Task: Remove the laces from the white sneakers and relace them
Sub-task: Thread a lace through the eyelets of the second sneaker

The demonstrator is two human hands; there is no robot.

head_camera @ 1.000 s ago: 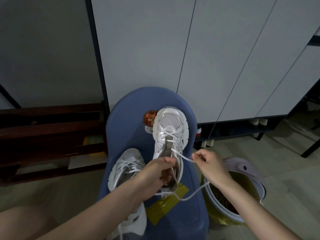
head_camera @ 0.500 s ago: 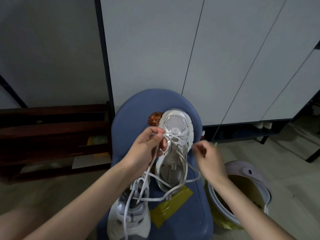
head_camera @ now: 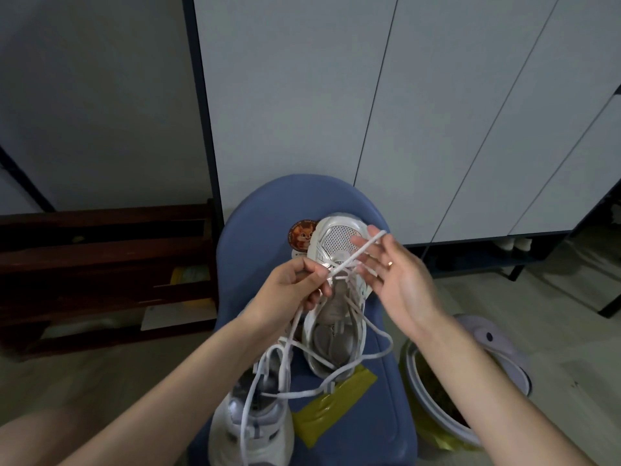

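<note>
Two mesh-toed white sneakers (head_camera: 336, 297) on rounded blue stool (head_camera: 255, 230), one at 6 o'clock of other. Left hand (head_camera: 292, 290) pinches flat white lace (head_camera: 356, 253); right hand (head_camera: 400, 280) fingers straight, lace draped across fingertips.

A: The left hand (head_camera: 290, 290) covers the near sneaker's (head_camera: 255, 422) toe, and the picture's bottom edge cuts off its heel.

B: The right hand (head_camera: 400, 280) hides part of the far sneaker's (head_camera: 332, 317) right side. The lace (head_camera: 356, 255) vanishes inside the left fingers (head_camera: 317, 275), so its end can't be made out.

A: The squirrel sticker's (head_camera: 300, 234) lettering is too small to read, and the bin's (head_camera: 484, 361) contents are dark and unclear.
</note>
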